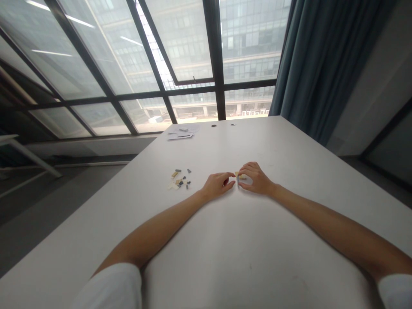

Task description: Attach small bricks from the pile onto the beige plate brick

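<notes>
My right hand [256, 179] is closed round a small assembly of building bricks [238, 176], yellow and grey, just above or on the white table; the fingers hide part of it. Close by on its left is my left hand [218, 186], thumb and forefinger curved and apart, their tips beside the grey edge of the assembly. Whether those tips touch it I cannot make out. Left of both hands lies a scatter of loose building bricks [179, 182] in yellow, cream, grey and dark tones.
Papers [180, 136] with a dark, thin item on them lie at the table's far left corner. Two small dark round spots [213, 125] show near the far edge. Beyond the white table [206, 249] stand large windows and a blue curtain [309, 73].
</notes>
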{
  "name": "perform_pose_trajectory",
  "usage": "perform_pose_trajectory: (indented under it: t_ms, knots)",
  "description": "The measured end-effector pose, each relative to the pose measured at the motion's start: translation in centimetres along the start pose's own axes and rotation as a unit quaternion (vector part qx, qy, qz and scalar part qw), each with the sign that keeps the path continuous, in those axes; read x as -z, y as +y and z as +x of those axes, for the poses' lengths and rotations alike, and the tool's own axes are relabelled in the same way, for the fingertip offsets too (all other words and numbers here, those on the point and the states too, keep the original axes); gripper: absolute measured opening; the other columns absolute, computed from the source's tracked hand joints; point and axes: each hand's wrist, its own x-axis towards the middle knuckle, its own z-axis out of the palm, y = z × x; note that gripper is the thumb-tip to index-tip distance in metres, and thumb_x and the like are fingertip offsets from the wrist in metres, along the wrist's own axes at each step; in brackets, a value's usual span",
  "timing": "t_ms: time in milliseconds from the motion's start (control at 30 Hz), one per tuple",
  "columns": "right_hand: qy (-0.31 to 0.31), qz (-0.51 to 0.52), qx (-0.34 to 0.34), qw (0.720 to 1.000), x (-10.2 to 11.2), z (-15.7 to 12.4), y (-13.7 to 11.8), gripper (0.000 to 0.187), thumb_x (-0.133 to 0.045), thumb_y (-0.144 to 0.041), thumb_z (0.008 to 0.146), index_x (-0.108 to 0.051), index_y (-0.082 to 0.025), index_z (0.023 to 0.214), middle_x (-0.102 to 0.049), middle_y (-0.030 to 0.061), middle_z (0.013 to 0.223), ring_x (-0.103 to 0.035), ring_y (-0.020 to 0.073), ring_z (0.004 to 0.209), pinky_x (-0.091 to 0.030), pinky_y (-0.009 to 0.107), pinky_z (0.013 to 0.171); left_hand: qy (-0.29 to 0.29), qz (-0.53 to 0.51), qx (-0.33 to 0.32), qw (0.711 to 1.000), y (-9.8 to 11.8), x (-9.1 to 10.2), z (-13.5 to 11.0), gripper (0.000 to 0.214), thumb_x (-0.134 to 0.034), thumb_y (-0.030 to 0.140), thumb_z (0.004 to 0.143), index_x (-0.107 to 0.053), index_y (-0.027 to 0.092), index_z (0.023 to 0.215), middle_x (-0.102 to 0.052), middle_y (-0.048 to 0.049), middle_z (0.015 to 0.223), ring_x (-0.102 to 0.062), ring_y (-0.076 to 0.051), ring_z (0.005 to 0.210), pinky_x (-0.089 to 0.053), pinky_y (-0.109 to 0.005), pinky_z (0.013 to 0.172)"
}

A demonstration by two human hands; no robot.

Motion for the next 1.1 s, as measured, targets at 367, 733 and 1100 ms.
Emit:
perform_pose_trajectory:
  t_ms: [367,733,1100]
  knots:
    - [0.038,-0.003,-0.04,0.998,0.1,-0.5,1.5,0.02,-0.074,-0.029,0.083,-0.066,-0.025,0.101,-0.071,0.0061,0.1,-0.062,0.0265,0.101,-0.043,0.046,0.093,0.005,-0.001,-0.005,1.0,-0.2,0.0,-0.1,0.029,-0.052,0.036,0.097,-0.068,0.022,0.116,-0.065,0.0035,0.073,-0.056,-0.01,0.062,-0.044,-0.023,0.068]
    - [0.064,0.014,-0.131,0.989,0.5,-2.0,6.2,0.016,-0.074,-0.035,0.084,-0.069,-0.024,0.094,-0.073,0.0063,0.097,-0.064,0.0266,0.096,-0.048,0.046,0.09,0.011,0.001,-0.007,1.0,-0.2,0.1,-0.1,0.03,-0.048,0.035,0.1,-0.068,0.021,0.116,-0.065,0.0028,0.073,-0.057,-0.01,0.062,-0.043,-0.023,0.068]
    - [-0.052,0.01,-0.177,0.983,-0.1,-2.5,6.7,0.014,-0.075,-0.035,0.078,-0.077,-0.024,0.087,-0.074,0.0043,0.09,-0.065,0.0239,0.089,-0.05,0.039,0.084,0.009,0.0,-0.007,1.0,-0.2,0.3,-0.1,0.037,-0.037,0.037,0.105,-0.069,0.022,0.117,-0.076,-0.0036,0.092,-0.069,-0.016,0.081,-0.05,-0.027,0.079]
